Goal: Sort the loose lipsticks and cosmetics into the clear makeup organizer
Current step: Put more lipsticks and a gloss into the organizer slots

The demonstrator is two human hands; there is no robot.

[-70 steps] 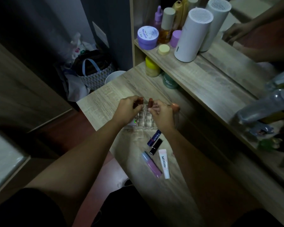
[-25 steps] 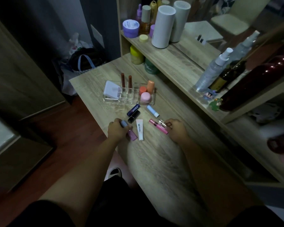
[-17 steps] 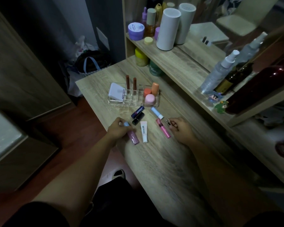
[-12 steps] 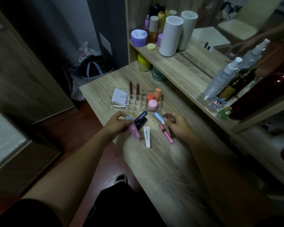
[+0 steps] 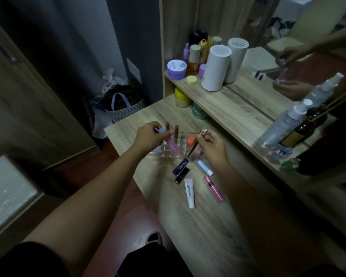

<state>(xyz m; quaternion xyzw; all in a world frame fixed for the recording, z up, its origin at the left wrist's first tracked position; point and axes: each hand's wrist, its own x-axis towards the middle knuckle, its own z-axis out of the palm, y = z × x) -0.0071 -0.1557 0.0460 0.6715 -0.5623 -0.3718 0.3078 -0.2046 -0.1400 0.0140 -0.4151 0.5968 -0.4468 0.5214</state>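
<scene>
The clear makeup organizer [image 5: 169, 153] stands on the wooden table, with two brown lipsticks [image 5: 176, 131] upright in it and an orange item [image 5: 191, 140]. My left hand [image 5: 151, 135] holds a pink lip gloss tube with a light blue cap [image 5: 173, 147] over the organizer. My right hand [image 5: 211, 144] grips a thin clear-capped pink tube [image 5: 196, 143] just above its right side. Loose on the table lie a Nivea stick [image 5: 181, 166], a black lipstick [image 5: 181, 175], a white tube [image 5: 189, 192], a blue-white stick [image 5: 205, 167] and a pink gloss [image 5: 214, 188].
A raised shelf [image 5: 228, 108] behind the table carries a white cylinder [image 5: 215, 67], jars and bottles. Spray bottles [image 5: 282, 124] stand to the right by a mirror. A yellow-lidded jar [image 5: 182, 97] and a green jar [image 5: 198, 111] sit under the shelf. Bags lie on the floor left.
Both hands lifted from the table toward the organizer: the left carried the pink gloss up, the right picked up the thin tube and raised it.
</scene>
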